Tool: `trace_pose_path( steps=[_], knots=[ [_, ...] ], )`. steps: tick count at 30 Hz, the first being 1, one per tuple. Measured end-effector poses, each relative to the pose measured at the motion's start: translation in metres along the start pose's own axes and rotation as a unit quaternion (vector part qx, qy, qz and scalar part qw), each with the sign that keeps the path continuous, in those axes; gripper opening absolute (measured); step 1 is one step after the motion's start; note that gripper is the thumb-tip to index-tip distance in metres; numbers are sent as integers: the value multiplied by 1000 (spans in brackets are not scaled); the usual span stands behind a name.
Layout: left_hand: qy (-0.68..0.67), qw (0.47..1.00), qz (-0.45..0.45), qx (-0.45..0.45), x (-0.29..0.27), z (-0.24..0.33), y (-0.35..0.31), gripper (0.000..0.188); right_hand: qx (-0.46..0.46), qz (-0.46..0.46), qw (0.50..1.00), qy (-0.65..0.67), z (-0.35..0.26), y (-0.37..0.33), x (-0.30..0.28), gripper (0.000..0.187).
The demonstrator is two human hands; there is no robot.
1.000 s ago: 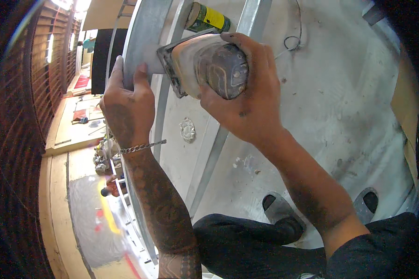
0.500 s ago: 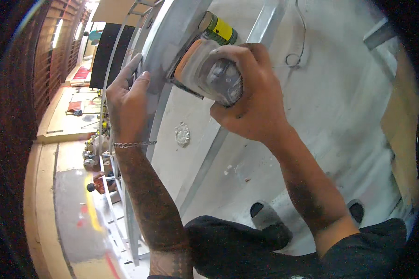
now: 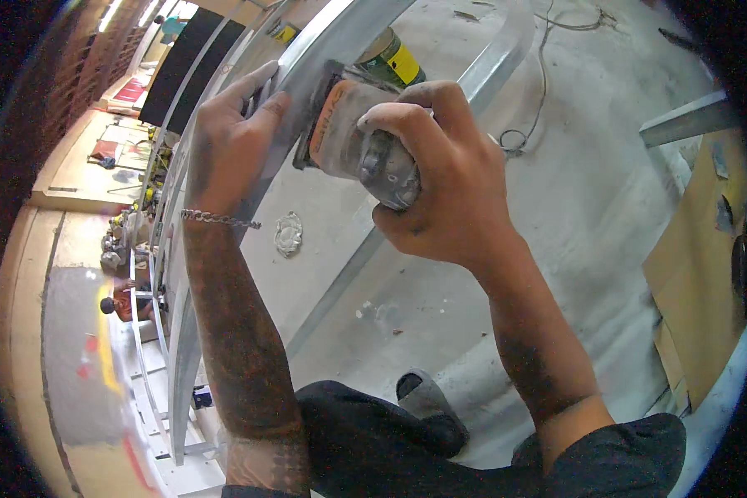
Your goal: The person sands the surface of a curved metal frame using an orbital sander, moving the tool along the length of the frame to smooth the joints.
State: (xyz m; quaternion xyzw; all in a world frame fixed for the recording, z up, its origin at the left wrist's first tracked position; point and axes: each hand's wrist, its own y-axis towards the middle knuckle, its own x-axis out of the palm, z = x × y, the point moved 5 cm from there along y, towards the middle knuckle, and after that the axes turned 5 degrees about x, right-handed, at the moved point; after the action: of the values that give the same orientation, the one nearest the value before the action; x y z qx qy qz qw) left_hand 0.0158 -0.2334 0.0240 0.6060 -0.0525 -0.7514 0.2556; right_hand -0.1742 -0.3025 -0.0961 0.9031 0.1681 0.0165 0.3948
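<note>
My right hand grips the rounded dark end of a powered sander with a dusty clear-grey body and an orange band. The sander is tipped on its side, its flat black pad against the side of a silvery metal frame bar. My left hand, with a chain bracelet at the wrist, lies on the same bar, left of the sander. Its index finger is stretched out and its thumb stands apart. The contact between the pad and the metal is partly hidden by the sander body.
Beyond the sander, a green can with a yellow label stands on the floor. A looped cable trails at the back right. Cardboard lies at the right, near another metal bar. A person is far off at the left.
The view has shifted, so the frame and background sit differently in the picture. The sander has turned slightly in my right hand's grip. My left hand stays on the bar.
</note>
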Motion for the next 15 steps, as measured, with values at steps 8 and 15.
trace_pose_path(
  steps=[8,15],
  knots=[
    [8,1000,26,-3,1,-2,1,48,13,-6,1000,8,-10,1,2,66],
    [39,999,17,24,2,-3,1,45,59,19,998,-6,2,3,0,65]
  ],
)
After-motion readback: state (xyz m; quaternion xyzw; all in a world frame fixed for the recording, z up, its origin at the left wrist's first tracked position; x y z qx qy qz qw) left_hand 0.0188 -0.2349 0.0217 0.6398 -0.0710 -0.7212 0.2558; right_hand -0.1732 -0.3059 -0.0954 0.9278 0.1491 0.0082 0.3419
